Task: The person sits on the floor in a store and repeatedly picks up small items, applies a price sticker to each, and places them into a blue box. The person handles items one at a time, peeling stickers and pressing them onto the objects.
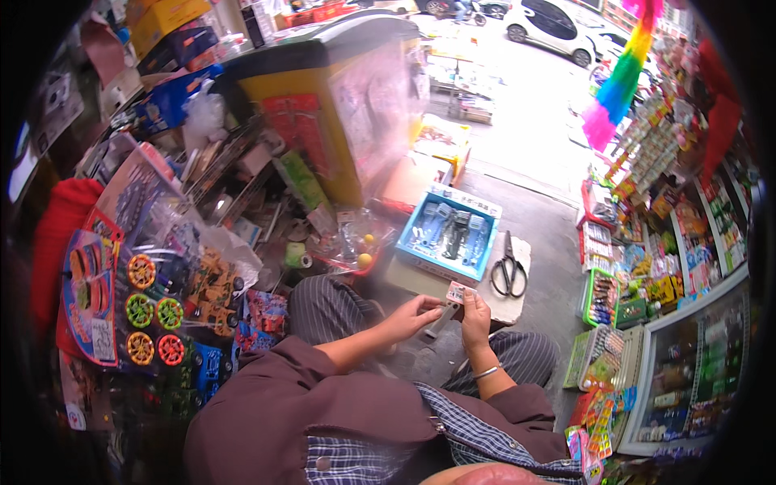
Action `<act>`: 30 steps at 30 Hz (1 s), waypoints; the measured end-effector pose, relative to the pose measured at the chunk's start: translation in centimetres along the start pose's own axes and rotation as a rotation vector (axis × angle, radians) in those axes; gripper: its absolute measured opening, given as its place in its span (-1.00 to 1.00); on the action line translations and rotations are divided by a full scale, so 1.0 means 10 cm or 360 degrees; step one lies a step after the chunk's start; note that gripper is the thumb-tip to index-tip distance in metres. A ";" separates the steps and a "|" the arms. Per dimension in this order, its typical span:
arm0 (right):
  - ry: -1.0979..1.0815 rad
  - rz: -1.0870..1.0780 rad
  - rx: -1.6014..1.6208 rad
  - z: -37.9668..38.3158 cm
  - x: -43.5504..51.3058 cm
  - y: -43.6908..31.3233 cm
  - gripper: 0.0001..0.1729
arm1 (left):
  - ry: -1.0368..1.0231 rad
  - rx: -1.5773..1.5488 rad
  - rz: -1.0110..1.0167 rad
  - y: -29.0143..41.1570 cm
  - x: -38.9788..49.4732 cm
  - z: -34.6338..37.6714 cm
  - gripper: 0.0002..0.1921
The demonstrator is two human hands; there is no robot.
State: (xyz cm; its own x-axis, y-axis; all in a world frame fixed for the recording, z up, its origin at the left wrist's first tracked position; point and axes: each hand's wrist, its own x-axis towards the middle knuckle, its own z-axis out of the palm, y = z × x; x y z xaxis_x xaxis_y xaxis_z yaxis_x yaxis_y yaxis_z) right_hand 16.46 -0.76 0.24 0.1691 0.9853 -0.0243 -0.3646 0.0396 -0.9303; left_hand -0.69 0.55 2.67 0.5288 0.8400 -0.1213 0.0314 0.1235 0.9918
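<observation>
My right hand (pixel 475 312) holds a small red-and-white printed card (pixel 459 293) between thumb and fingers. A slim grey object (pixel 441 322), its exact kind unclear, hangs below the card. The fingers of my left hand (pixel 418 314) reach to the grey object's left side and seem to touch it. Just beyond my hands, a light-blue box (pixel 418 251) holds several clear-wrapped items in blue and black. Black-handled scissors (pixel 509 273) lie to its right, on a pale worn stool or board (pixel 519 248).
Toy packs with coloured wheels (pixel 140 311) crowd the left, beside a bag with yellow balls (pixel 364 260). A large yellow-and-black cabinet (pixel 291 79) stands ahead. Along the right are a green basket (pixel 587 303), snack shelves and a glass-fronted fridge (pixel 636 418). A rainbow-coloured streamer (pixel 624 76) hangs near the entrance.
</observation>
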 end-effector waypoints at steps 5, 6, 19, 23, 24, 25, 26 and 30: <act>-0.0228 -0.0092 -0.0332 0.07 -0.08 0.01 -0.59 | 0.0174 0.0150 0.0053 0.10 0.17 0.03 -0.65; -0.0232 -0.0102 -0.0375 0.09 -0.09 0.01 -0.59 | 0.0194 0.0025 0.0106 0.10 0.17 0.04 -0.66; -0.0223 -0.0233 -0.0840 -0.09 -0.02 0.22 -0.64 | 0.0097 -0.0136 -0.0092 -0.16 0.19 -0.09 -0.76; -0.0308 -0.0398 -0.0933 -0.10 0.00 0.36 -0.63 | 0.0082 -0.0218 -0.0137 -0.13 0.18 -0.09 -0.77; -0.0315 -0.0515 -0.0909 -0.09 -0.02 0.38 -0.62 | 0.0090 -0.0216 -0.0139 -0.12 0.17 -0.08 -0.77; -0.0354 -0.0352 -0.0904 -0.09 -0.04 0.37 -0.60 | 0.0049 -0.0256 -0.0052 -0.11 0.16 -0.05 -0.78; -0.0373 -0.0151 -0.0717 -0.07 -0.07 0.36 -0.58 | 0.0044 -0.0146 -0.0035 -0.10 0.17 -0.05 -0.77; -0.0406 -0.0041 -0.0708 -0.01 -0.11 0.16 -0.57 | 0.0045 -0.0256 0.0005 -0.06 0.17 -0.06 -0.76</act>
State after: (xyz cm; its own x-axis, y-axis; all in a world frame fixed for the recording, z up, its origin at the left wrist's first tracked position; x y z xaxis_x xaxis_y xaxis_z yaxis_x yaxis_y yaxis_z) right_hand 15.80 -1.82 -1.24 -0.0762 0.9963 0.0394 0.0710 0.0448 -0.9965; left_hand -0.29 2.23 1.88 0.5045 0.8548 -0.1217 -0.1074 0.2020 0.9735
